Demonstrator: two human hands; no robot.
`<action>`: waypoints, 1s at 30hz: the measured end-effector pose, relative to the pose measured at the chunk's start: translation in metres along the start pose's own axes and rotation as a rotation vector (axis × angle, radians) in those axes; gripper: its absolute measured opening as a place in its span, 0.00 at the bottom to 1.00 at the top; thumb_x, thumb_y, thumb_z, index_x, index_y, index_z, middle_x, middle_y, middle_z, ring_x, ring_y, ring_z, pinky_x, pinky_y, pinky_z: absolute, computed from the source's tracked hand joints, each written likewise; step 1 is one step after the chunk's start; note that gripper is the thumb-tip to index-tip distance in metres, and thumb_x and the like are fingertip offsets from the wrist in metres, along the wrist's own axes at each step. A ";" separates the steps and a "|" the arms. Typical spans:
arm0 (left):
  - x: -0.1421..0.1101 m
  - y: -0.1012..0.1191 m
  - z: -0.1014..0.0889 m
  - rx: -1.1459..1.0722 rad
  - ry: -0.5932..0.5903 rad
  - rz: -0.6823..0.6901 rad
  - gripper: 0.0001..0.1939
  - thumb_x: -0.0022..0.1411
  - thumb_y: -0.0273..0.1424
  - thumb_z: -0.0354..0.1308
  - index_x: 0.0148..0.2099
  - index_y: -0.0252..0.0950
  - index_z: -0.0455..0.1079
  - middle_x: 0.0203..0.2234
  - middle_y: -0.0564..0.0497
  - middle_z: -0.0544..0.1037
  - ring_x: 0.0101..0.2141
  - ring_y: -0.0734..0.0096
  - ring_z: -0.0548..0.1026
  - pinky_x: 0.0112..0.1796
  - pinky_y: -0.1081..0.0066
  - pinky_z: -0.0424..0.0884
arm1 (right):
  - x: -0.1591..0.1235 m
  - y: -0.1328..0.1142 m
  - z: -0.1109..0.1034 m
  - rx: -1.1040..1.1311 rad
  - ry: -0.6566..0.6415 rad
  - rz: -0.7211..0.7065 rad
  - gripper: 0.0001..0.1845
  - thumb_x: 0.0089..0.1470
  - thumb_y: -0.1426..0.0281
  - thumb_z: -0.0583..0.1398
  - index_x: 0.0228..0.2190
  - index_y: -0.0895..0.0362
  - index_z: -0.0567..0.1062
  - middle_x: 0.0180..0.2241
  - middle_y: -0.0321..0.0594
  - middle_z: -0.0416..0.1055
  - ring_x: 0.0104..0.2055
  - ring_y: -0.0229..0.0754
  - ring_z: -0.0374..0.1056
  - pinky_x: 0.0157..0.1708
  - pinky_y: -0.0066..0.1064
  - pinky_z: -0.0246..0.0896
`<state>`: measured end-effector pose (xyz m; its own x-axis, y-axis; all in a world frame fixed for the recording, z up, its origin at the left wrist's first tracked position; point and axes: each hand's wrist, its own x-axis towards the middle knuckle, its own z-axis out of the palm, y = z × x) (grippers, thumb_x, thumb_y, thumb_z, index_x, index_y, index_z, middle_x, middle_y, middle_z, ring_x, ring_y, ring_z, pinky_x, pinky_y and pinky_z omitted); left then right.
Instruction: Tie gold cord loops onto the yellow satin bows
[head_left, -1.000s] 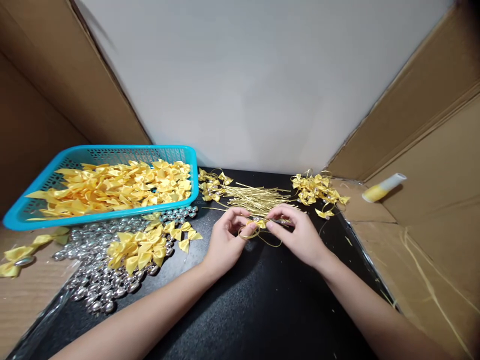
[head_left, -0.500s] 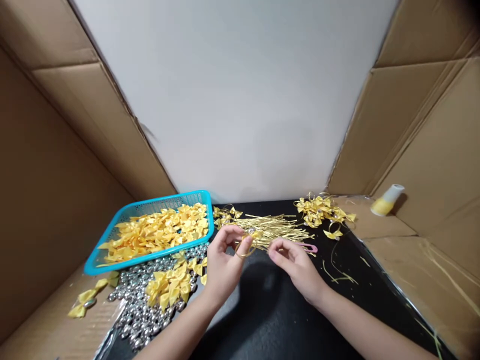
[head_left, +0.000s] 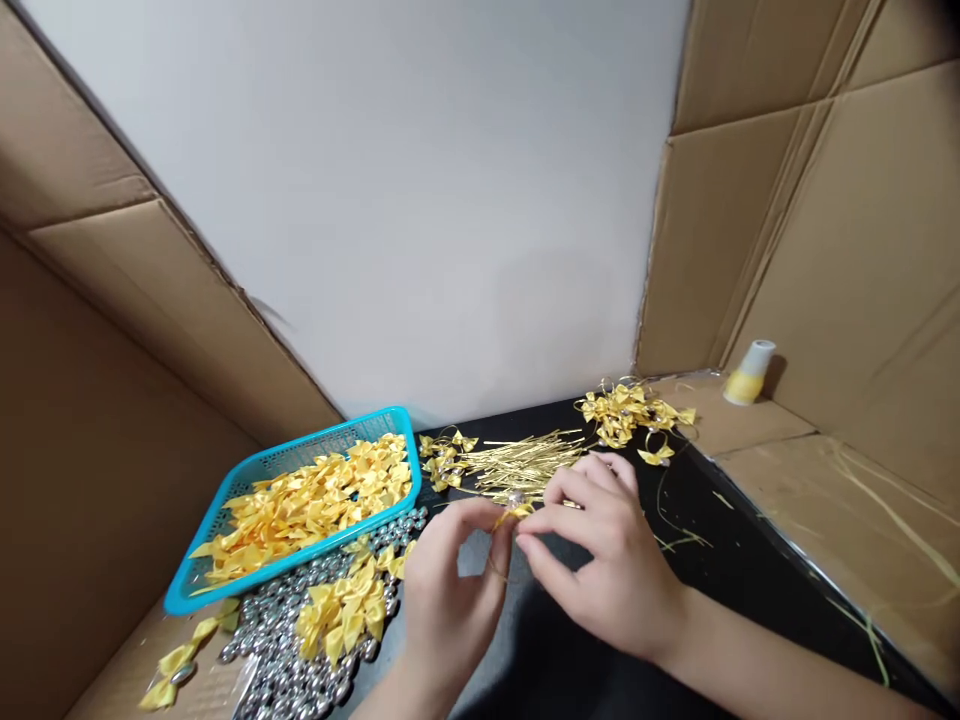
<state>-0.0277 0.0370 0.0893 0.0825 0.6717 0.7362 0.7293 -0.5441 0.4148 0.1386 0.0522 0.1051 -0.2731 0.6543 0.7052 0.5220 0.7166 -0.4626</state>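
A small yellow ribbon bow [head_left: 514, 512] with a shiny silver bead [head_left: 515, 497] on top is pinched between the thumb and index finger of my left hand [head_left: 454, 580]. A thin gold wire tie [head_left: 504, 576] hangs in a curve beneath the bow. My right hand [head_left: 600, 540] meets the bow from the right, its thumb and index fingertips nearly together at the bow's edge. Its other fingers reach over a bundle of gold wire ties [head_left: 525, 462], covering part of them.
A turquoise basket [head_left: 292, 558] full of yellow bows stands at left, with silver beads [head_left: 281, 630] and loose bows [head_left: 349, 605] before it. Finished-looking bows with wire loops [head_left: 626, 412] lie at back right. A white-and-yellow cone [head_left: 750, 373] stands on cardboard beside the right wall.
My right hand has moved left and up to the bow; before, it was apart from it. My left hand has come slightly lower with the bow. The view has shifted and tilted.
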 end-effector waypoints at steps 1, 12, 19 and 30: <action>0.000 -0.001 0.001 -0.029 -0.006 -0.058 0.05 0.61 0.26 0.59 0.38 0.40 0.66 0.26 0.54 0.77 0.25 0.71 0.74 0.27 0.73 0.69 | 0.000 0.000 0.001 -0.014 -0.003 0.004 0.05 0.51 0.72 0.62 0.25 0.52 0.77 0.26 0.34 0.67 0.33 0.41 0.62 0.45 0.45 0.48; -0.004 -0.004 0.013 -0.182 0.055 -0.229 0.07 0.59 0.27 0.62 0.34 0.39 0.65 0.24 0.56 0.74 0.25 0.73 0.71 0.28 0.74 0.66 | 0.000 0.009 0.003 -0.285 -0.097 0.023 0.11 0.56 0.67 0.60 0.22 0.53 0.75 0.25 0.37 0.70 0.34 0.45 0.61 0.51 0.54 0.39; -0.009 -0.007 0.020 -0.185 0.056 -0.189 0.06 0.59 0.26 0.61 0.35 0.39 0.66 0.24 0.56 0.73 0.26 0.72 0.72 0.29 0.73 0.69 | 0.001 0.015 0.009 -0.138 -0.216 0.218 0.11 0.51 0.67 0.64 0.19 0.53 0.77 0.21 0.34 0.69 0.32 0.42 0.63 0.46 0.50 0.45; 0.001 -0.017 0.019 -0.069 -0.023 -0.034 0.07 0.58 0.24 0.59 0.33 0.38 0.64 0.23 0.56 0.74 0.24 0.73 0.73 0.28 0.75 0.68 | 0.013 0.016 -0.001 0.408 -0.370 0.351 0.07 0.50 0.76 0.63 0.23 0.55 0.75 0.26 0.33 0.67 0.34 0.38 0.65 0.37 0.32 0.58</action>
<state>-0.0270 0.0565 0.0733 0.0747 0.7014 0.7089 0.6835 -0.5536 0.4757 0.1439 0.0717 0.1076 -0.4405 0.8540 0.2767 0.3022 0.4313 -0.8501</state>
